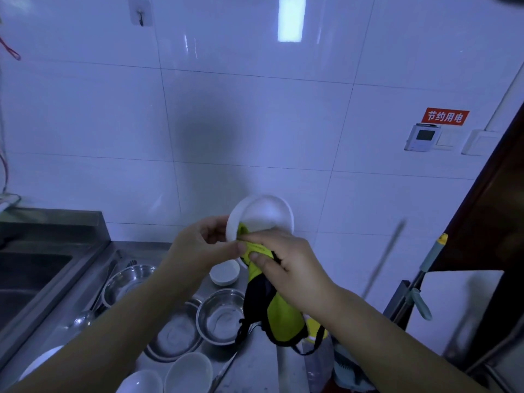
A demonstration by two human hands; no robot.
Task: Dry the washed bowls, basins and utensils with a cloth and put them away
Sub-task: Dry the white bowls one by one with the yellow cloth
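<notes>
Fingers of the right hand pinch the yellow cloth against the white bowl — bowl at 12 o'clock; the left hand grips its 9 o'clock rim.

Five white dishes, three steel basins, one cloth, one ladle.

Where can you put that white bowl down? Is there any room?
Bare steel right of the steel basin, under the hanging cloth; a little by the wall behind the steel bowl. The middle is crowded with bowls.
</notes>
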